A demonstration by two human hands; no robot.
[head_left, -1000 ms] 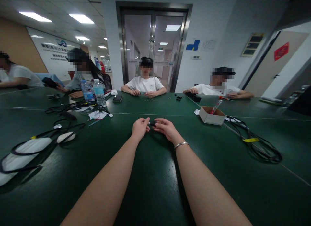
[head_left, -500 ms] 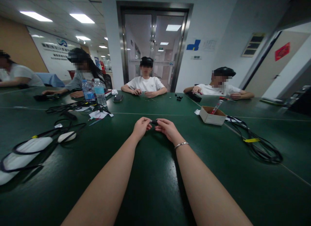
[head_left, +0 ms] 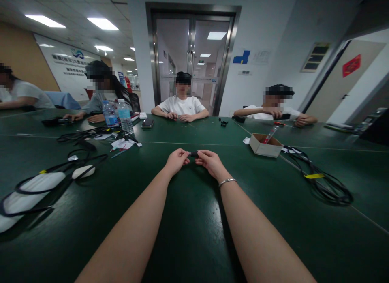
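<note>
A small black object (head_left: 193, 154) with a lighter, metallic-looking left end is held between my two hands over the green table (head_left: 188, 218). My left hand (head_left: 177, 161) pinches its light end between thumb and fingers. Around the dark right end, the thumb and fingers of my right hand (head_left: 209, 162) are closed. A silver bracelet (head_left: 227, 181) circles my right wrist. The object is too small to identify.
At right stand a cardboard box (head_left: 265, 147) and a coiled black cable (head_left: 326, 183). To the left are cables, a white power strip (head_left: 33, 194), papers (head_left: 123, 143) and water bottles (head_left: 124, 116). Several people sit across the table.
My hands stay nearly in place, still holding the small object. The person at the far right has raised a dark item off the table. The hands of the person opposite have come closer together.
</note>
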